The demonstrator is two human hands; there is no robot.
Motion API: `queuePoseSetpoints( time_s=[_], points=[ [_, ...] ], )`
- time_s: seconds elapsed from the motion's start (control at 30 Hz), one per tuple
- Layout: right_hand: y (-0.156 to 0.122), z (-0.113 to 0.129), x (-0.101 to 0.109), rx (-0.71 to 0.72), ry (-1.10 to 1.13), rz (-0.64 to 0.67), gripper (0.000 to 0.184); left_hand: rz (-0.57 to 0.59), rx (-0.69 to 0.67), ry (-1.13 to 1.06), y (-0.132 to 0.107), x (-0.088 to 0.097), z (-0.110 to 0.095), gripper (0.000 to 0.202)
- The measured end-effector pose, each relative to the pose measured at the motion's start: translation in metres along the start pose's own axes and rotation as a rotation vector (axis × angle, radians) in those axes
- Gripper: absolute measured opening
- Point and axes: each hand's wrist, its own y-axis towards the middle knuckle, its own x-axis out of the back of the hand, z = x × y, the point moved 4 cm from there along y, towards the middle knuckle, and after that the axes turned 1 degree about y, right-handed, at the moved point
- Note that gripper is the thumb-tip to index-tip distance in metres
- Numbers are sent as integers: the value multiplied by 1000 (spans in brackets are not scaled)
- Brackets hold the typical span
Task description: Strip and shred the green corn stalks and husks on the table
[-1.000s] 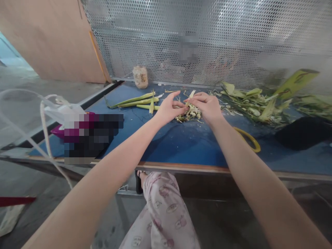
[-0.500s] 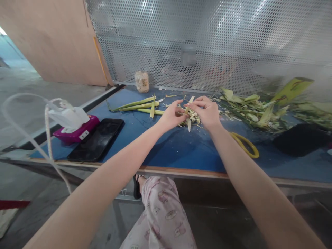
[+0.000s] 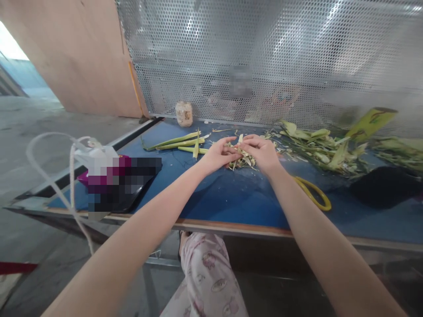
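Observation:
Close together over the middle of the blue table, my left hand [image 3: 220,155] and my right hand [image 3: 263,153] meet at a thin pale plant strip [image 3: 241,138]. My right thumb and fingertips pinch the strip. Curled fingers of my left hand hold its lower part, which they partly hide. Just beneath lies a loose heap of pale shredded plant bits [image 3: 246,164]. Several green stalks [image 3: 180,143] lie to the left of my left hand, with a short pale leaf piece [image 3: 196,147] across them.
A yellow ring [image 3: 313,193] lies near my right forearm. Leafy trimmings [image 3: 324,145] and a dark object [image 3: 385,187] are on the right. A jar [image 3: 184,114] stands by the perforated metal panel [image 3: 211,53]. White plugs [image 3: 99,154] and a phone [image 3: 132,196] sit left.
The strip's lower end, which hung below my fingers, no longer shows there. Both hands stay close together over the heap. The view has tilted slightly upward.

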Motion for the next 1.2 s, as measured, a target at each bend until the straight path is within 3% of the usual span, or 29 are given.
queuePoseSetpoints(
  time_s=[0.2, 0.37, 0.53, 0.7, 0.9, 1.2],
  points=[
    [-1, 9, -1, 78, -75, -4, 8, 48, -39, 170, 3, 4, 0, 58],
    [-4, 19, -7, 112, -113, 67, 9, 79, -87, 367, 2, 5, -7, 54],
    [-4, 18, -6, 123, -84, 36, 9, 44, -166, 471, 4, 4, -10, 55],
    [-1, -2, -5, -56, 98, -11, 22, 29, -123, 143, 4, 3, -5, 58],
    [-4, -17, -11, -430, 95, 56, 41, -233, 48, -34, 1, 16, -1, 58],
    [-10, 5, -18, -350, -67, 345, 27, -298, 113, -209, -3, 21, -1, 70]
  ],
)
